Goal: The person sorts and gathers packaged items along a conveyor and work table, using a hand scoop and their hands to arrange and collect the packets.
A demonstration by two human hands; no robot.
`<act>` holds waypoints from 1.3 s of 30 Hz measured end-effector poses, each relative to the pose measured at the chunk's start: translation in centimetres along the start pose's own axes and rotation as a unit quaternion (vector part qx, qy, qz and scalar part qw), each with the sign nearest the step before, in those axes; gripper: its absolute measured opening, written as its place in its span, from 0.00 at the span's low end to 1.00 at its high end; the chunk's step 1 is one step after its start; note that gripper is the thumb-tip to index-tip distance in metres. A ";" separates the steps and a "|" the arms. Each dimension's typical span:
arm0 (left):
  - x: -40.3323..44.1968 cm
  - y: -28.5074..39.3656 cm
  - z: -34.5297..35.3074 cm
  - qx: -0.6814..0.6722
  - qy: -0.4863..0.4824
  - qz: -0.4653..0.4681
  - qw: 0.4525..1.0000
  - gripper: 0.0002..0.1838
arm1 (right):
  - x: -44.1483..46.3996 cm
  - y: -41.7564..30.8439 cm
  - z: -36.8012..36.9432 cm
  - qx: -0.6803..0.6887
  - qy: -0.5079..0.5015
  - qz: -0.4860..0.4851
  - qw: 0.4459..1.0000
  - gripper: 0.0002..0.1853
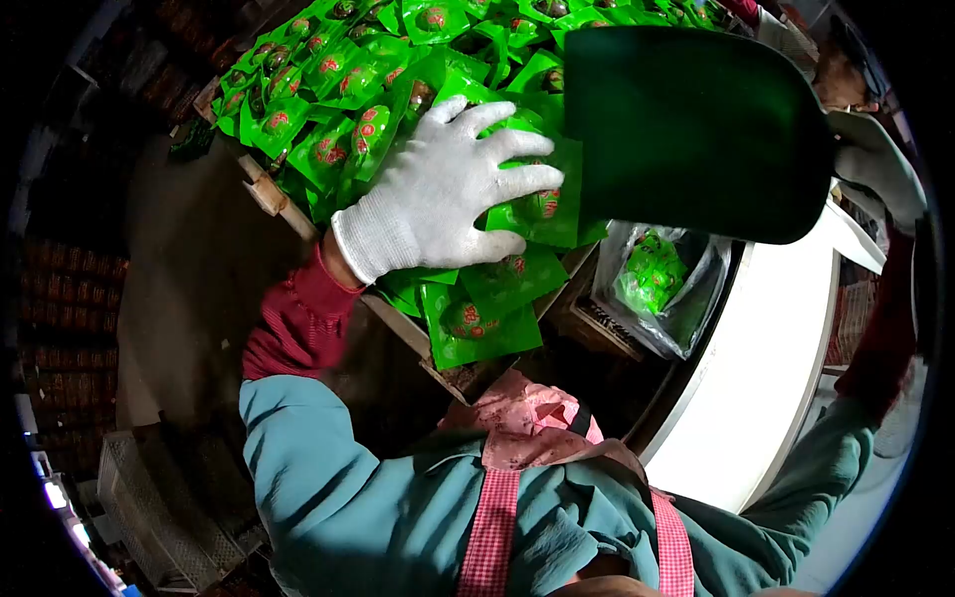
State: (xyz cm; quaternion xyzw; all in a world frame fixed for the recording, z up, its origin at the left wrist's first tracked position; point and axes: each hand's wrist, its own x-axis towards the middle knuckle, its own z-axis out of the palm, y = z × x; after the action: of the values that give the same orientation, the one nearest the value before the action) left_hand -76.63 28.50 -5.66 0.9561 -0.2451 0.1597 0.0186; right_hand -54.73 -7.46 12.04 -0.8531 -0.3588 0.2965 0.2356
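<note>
My left hand (448, 184), in a white glove, lies with fingers spread on a heap of green packets (368, 129) with red print. At the right, my right hand (880, 164), also gloved in white, is closed round the end of a dark scoop (696, 129). The scoop's broad blade covers the right part of the heap. Beneath the scoop's lower edge is a clear plastic bag (696, 318) with green packets (654, 271) inside it.
The heap lies in a tray with a worn wooden rim (284, 204). A bright white curved surface (756, 368) runs along the right. Stacked crates (75, 328) stand at the far left, and a grey mesh basket (154, 497) is at the lower left.
</note>
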 end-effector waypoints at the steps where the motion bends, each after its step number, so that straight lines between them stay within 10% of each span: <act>1: -0.2 0.1 0.0 -0.001 -0.003 -0.001 1.000 0.35 | -0.8 0.9 -0.3 0.000 0.013 0.013 1.000 0.22; 4: -0.5 0.3 0.6 -0.005 0.014 0.003 1.000 0.33 | -3.3 4.7 0.3 0.044 0.022 0.085 0.995 0.29; 9: 1.0 1.0 1.7 0.033 0.012 -0.064 0.997 0.35 | -1.0 8.6 12.3 0.151 0.327 -0.095 0.928 0.30; 15: -2.7 1.7 -1.7 -0.005 0.089 -0.070 0.994 0.26 | 0.2 5.1 24.5 0.404 0.274 -0.066 0.870 0.14; 21: -8.8 -0.8 -1.6 0.033 0.274 -0.266 0.924 0.13 | -0.8 6.9 29.9 0.483 0.254 -0.071 0.835 0.16; 27: -8.5 4.9 1.0 0.087 0.163 -0.196 0.963 0.21 | 0.1 5.3 31.7 0.495 0.253 -0.077 0.828 0.10; 32: -8.9 3.9 2.9 0.162 0.263 -0.141 0.940 0.19 | 1.5 4.6 33.2 0.536 0.250 -0.098 0.801 0.08; 39: -9.2 7.6 1.1 -0.057 0.157 -0.138 0.976 0.06 | 2.2 3.7 33.4 0.536 0.241 -0.116 0.801 0.09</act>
State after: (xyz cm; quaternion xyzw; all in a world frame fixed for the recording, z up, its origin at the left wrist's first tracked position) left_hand -87.51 25.99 -9.98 0.9411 -0.1138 0.2891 0.1334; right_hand -74.31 -1.84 -14.84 -0.5868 -0.1705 0.1974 0.7666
